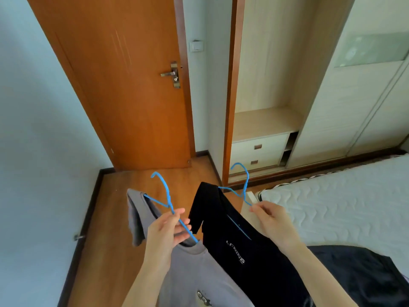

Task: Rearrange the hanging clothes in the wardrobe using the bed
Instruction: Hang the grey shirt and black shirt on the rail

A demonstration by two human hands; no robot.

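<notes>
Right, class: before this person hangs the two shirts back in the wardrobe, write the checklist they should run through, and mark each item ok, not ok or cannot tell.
1. Left hand grips the blue hanger of the grey shirt: ok.
2. Right hand holds the blue hanger of the black shirt: ok, though only by the fingers.
3. Both shirts seated on their hangers: cannot tell; the far shoulders are out of sight.
4. Wardrobe open, way in clear: ok.
5. Hanging rail free: cannot tell, it is out of frame.
6. Bed has bare room for setting clothes down: ok.
</notes>
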